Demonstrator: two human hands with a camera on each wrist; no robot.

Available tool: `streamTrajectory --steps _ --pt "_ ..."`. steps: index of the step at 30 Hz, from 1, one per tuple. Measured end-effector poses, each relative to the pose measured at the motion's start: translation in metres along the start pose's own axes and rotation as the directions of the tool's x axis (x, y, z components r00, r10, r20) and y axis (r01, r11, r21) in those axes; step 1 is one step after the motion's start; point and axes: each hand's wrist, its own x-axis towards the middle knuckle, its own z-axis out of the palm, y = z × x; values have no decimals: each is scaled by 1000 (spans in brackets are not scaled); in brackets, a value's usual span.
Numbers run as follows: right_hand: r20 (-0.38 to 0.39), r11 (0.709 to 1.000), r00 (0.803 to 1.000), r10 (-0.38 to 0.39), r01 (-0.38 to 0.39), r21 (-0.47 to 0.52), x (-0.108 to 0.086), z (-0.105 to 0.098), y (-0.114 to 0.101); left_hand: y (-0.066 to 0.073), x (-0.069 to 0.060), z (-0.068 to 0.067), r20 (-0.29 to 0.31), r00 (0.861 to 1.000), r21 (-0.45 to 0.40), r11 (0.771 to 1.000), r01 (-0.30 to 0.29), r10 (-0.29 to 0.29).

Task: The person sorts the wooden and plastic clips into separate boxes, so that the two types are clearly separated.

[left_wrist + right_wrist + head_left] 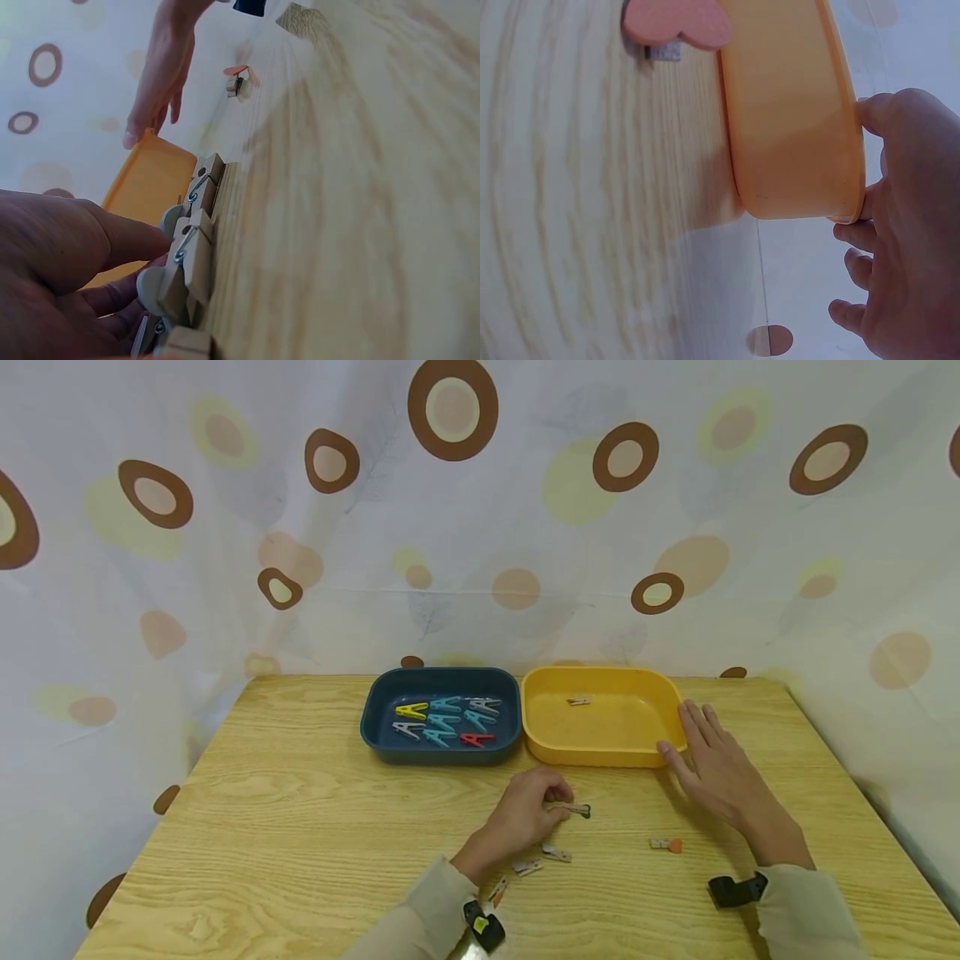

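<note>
My left hand point(525, 806) pinches a small wooden clothespin point(579, 810) between thumb and fingers, low over the table in front of the yellow tray point(585, 756). A dark green end sticks out to the right. Close to that hand lie more wooden clothespins, one point(557, 853) nearest its thumb, another point(527, 867) and one with an orange end point(498, 891). My right hand point(723, 772) rests at the tray's right front corner, thumb on the front rim and fairly straight fingers along the side. Inside the tray is one wooden clothespin point(579, 701).
Left of the yellow tray, against it, stands a dark blue tray point(442, 757) with several plastic clothespins, blue, grey, yellow and red. A wooden clothespin with an orange heart point(666, 844) lies at the right on the wooden table point(300, 827). A patterned curtain point(480, 527) hangs behind.
</note>
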Motion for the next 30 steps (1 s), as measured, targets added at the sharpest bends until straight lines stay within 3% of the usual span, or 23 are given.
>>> streamTrajectory --steps 9,30 --pt "-2 1000 1000 -4 4 -2 -1 1 1 1 -1 2 -20 1000 29 1000 -6 7" --pt "-7 1000 1000 -4 4 -1 -1 1 0 -2 -1 1 -4 1000 -18 1000 -14 14"
